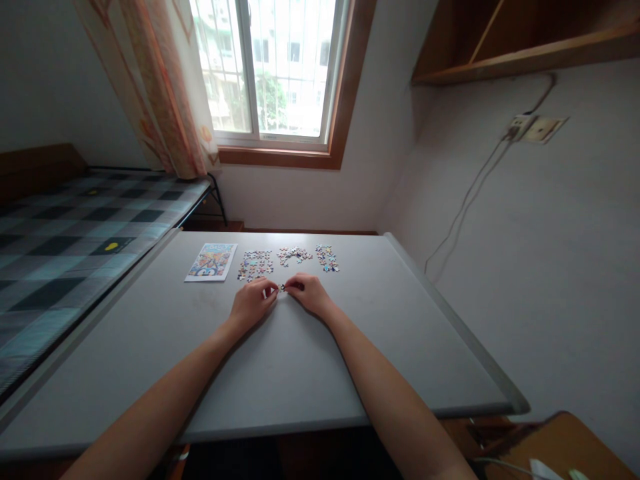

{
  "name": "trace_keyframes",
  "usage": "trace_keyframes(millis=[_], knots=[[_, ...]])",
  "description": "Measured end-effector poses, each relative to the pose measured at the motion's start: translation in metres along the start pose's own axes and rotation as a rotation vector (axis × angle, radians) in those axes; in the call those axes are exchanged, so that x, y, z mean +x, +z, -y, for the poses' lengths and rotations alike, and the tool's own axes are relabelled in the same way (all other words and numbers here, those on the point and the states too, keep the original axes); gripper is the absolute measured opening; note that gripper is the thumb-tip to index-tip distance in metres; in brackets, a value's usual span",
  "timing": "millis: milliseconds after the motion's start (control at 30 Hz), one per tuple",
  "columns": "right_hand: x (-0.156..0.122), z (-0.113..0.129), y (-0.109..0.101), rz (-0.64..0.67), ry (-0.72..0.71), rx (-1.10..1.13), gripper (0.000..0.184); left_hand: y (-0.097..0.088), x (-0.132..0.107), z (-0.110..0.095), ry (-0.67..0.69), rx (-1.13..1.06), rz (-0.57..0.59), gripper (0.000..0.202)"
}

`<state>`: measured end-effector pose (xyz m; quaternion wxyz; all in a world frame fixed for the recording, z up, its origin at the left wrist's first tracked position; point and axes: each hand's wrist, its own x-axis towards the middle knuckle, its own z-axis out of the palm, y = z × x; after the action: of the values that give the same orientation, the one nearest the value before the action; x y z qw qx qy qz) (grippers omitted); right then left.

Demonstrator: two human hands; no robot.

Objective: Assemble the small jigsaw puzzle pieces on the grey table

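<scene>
Between my two hands a small jigsaw puzzle piece (282, 288), or a joined pair, is pinched just at the tabletop; its exact outline is too small to tell. My left hand (254, 300) grips it from the left with thumb and forefinger. From the other side my right hand (309, 293) pinches it, fingers curled. Just beyond the hands lie loose jigsaw pieces in three groups: a wide block (256, 264) at left, an arched cluster (294, 255) in the middle and a narrow block (327, 259) at right. A colourful printed picture sheet (211, 261) lies left of them.
The grey-white table (280, 373) has raised side edges. A bed with a checked cover (100, 220) stands along the left. A curtained window (280, 73) is ahead. On the right wall are a socket with a cable (523, 127) and a shelf (525, 57); a wooden stool (565, 447) stands lower right.
</scene>
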<state>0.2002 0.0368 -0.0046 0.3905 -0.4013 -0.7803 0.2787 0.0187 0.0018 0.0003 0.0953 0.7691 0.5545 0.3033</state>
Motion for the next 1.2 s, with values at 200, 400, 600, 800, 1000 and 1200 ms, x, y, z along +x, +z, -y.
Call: trace_keyframes(millis=[200, 400, 600, 800, 1000, 1200], knots=[[0.0002, -0.0007, 0.0012, -0.011, 0.002, 0.013, 0.008, -0.0004, -0.0003, -0.0002, 0.004, 0.009, 0.002, 0.018], [0.0002, -0.0002, 0.0019, -0.037, 0.054, 0.021, 0.014, -0.0007, -0.0006, -0.0006, -0.034, -0.001, -0.021, 0.018], [-0.001, 0.004, 0.0005, -0.012, 0.064, -0.003, 0.012, -0.0016, -0.0005, -0.0009, -0.068, -0.007, -0.038, 0.018], [-0.0013, 0.003, 0.0009, 0.028, 0.043, -0.042, 0.013, -0.0011, -0.0002, -0.0003, -0.067, -0.015, -0.036, 0.019], [-0.0017, 0.0042, 0.0007, 0.036, 0.028, -0.063, 0.012, -0.0008, 0.0001, 0.0009, -0.048, -0.028, -0.032, 0.019], [-0.002, 0.005, 0.0004, 0.033, 0.032, -0.067, 0.013, -0.0006, 0.0004, 0.0006, -0.044, -0.046, -0.04, 0.019]])
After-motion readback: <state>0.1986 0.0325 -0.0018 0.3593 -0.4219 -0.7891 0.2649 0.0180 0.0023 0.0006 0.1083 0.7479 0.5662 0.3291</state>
